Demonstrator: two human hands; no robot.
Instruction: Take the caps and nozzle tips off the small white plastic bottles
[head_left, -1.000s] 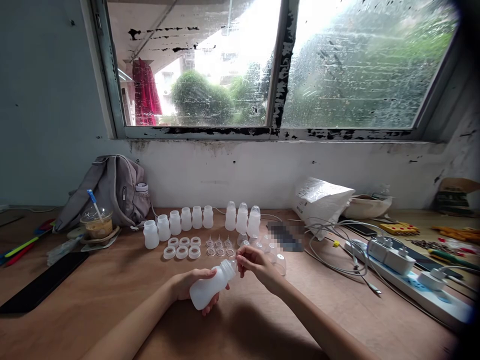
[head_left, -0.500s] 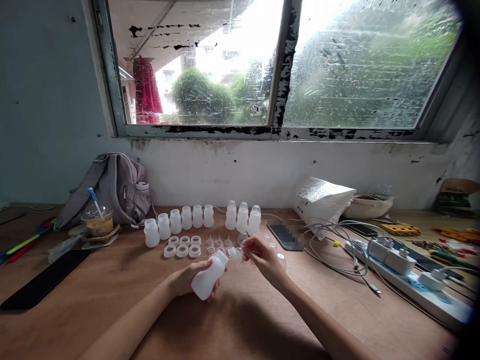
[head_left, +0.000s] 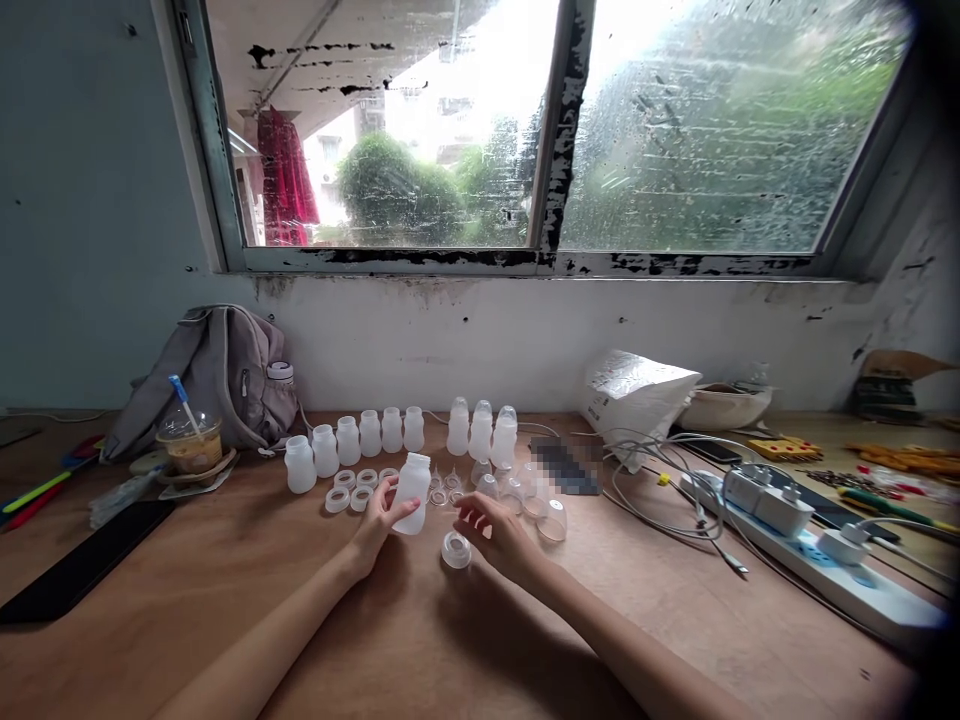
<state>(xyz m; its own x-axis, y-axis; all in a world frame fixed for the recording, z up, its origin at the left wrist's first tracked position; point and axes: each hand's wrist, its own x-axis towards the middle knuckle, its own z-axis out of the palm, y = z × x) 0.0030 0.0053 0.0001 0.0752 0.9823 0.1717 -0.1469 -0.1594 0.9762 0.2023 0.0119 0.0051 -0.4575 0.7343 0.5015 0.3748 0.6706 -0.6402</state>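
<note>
Nearest on the brown counter [head_left: 360,650] sits a small round top [head_left: 456,551], just beside the right hand [head_left: 495,530]. It looks light and a bit bendy in the middle, so the hard outside edge is the best place to hold it. The right hand is loosely curled, with nothing to be seen in it. The left hand [head_left: 377,522] holds a cloudy white bottle [head_left: 411,495] by its side, almost upright, mouth up. The bottle looks light, smooth and maybe slippery; its round body gives a good grip. Behind are white rings [head_left: 337,499] and clear domes [head_left: 553,522]. Farther back stand six open bottles [head_left: 347,440] and three covered bottles [head_left: 481,432].
</note>
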